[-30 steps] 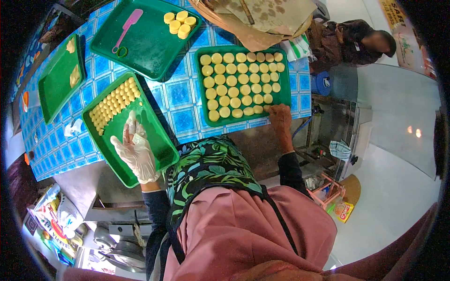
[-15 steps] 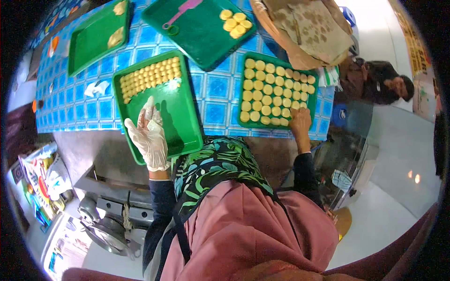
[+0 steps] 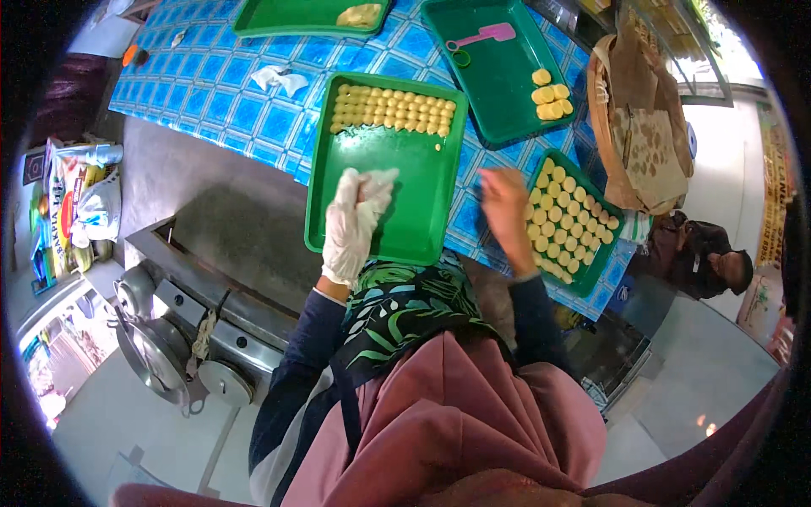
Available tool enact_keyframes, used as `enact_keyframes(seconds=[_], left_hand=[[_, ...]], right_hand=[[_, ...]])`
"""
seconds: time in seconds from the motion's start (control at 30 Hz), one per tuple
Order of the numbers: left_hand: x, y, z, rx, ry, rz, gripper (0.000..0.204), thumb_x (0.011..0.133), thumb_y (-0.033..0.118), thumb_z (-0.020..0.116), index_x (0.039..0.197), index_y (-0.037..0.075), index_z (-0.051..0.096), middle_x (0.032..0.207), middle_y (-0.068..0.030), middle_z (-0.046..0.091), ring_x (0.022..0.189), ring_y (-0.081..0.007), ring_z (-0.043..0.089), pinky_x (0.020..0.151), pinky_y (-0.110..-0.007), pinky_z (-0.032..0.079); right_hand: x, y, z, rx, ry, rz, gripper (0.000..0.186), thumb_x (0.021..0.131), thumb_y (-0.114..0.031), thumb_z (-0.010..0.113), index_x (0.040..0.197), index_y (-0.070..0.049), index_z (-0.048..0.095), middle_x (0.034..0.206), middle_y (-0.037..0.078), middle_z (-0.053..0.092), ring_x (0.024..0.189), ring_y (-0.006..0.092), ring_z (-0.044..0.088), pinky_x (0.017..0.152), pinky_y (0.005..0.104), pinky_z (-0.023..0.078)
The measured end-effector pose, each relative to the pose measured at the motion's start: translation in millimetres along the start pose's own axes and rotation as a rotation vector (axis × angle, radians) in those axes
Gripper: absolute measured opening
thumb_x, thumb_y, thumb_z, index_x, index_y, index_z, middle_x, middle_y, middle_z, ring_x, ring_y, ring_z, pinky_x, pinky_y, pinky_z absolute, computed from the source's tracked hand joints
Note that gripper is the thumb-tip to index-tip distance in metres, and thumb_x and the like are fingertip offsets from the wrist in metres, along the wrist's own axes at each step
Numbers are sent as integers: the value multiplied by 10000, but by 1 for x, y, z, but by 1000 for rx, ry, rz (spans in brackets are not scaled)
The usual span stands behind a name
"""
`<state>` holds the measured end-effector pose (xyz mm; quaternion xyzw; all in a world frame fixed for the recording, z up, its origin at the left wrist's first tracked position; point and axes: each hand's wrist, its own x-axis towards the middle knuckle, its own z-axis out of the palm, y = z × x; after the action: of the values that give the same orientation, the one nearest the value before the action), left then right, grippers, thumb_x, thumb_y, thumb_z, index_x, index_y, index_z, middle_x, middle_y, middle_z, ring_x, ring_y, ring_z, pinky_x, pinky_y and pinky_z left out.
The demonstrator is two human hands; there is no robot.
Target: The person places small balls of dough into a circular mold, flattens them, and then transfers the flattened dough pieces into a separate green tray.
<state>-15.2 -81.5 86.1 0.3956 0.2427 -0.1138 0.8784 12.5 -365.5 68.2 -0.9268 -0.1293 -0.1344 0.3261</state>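
My left hand (image 3: 356, 221), in a thin white glove, is over the bare part of a green tray (image 3: 313, 207). Its thumb stands apart from the partly bent fingers, and I see nothing held. Small yellow dough balls (image 3: 393, 110) fill the tray's far end in rows, with a small bit lying loose below them. My bare right hand (image 3: 507, 211) is between this tray and a second green tray (image 3: 583, 289) of flattened round dough pieces (image 3: 566, 215). Its fingers are curled and slightly blurred; whatever they may hold is hidden.
A third green tray (image 3: 498, 97) holds several dough rounds (image 3: 552, 95) and a pink spatula (image 3: 494, 33). Behind, another tray (image 3: 283, 24) carries a dough lump (image 3: 359, 15). A woven basket (image 3: 601, 127) stands right. Pans (image 3: 152, 359) lie at lower left. A person (image 3: 705, 262) is at far right.
My right hand has left the edge of the tray of flattened rounds and moved left. My left hand's fingers have bent inward. The whole view has turned, shifting the table and trays.
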Motion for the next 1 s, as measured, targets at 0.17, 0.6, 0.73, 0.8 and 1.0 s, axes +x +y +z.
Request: enact_keyframes(seconds=[0.17,0.6,0.73,0.8,1.0], left_hand=[[-28,15,-1,1,23,-69,696,1050,508,555,1352,-118,514,1344,-272,635,1215,-252,624,1056,-336,461],[-25,58,-46,111,8,43,713,1038,513,568,1409,-91,488,1330,-267,649,1247,-293,611,1087,-397,429],[-21,62,-66,43,74,-34,646,1043,495,561,1378,-55,517,1313,-257,664,1228,-283,616,1086,-404,423],[-18,64,-67,43,69,-42,628,1045,492,554,1366,-47,524,1311,-254,667,1219,-281,619,1082,-404,424],[-9,64,-70,98,-3,-62,643,1035,507,568,1363,-44,518,1313,-249,665,1210,-268,621,1056,-378,442]], right_hand=[[67,-10,90,-184,-61,-175,286,764,63,741,1019,-65,746,907,103,702,873,324,653,737,436,539],[105,-85,245,-54,-33,-131,223,747,-46,717,959,-89,660,894,153,649,868,381,647,687,482,534],[92,-97,209,827,27,717,154,812,-41,750,956,-36,697,788,100,666,694,198,651,618,363,508],[78,-83,198,827,145,785,175,829,-64,784,981,-23,709,785,67,679,662,119,619,592,313,481],[67,-86,232,204,271,222,100,814,-52,765,850,-43,673,771,121,627,730,312,625,667,420,487]])
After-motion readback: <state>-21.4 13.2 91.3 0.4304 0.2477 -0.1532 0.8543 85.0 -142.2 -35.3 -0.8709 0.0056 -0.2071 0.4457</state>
